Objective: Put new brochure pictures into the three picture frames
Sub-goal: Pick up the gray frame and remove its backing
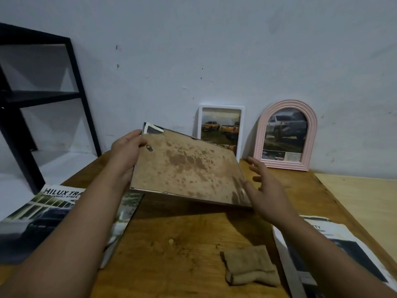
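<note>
Over the worn wooden table (193, 233), the left hand (125, 155) pinches one corner of the stained brown-backed rectangular frame (189, 168), the open right hand (264, 190) merely brushing the far edge, so it could tip and drop.

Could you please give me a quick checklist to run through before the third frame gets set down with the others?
1. Left hand grips the frame: ok.
2. Right hand supporting it: not ok, open beside its edge.
3. Picture seated inside: not ok, a corner sticks out.
4. Backing clips closed: cannot tell.
5. White frame and pink frame filled, leaning on the wall: ok.
</note>
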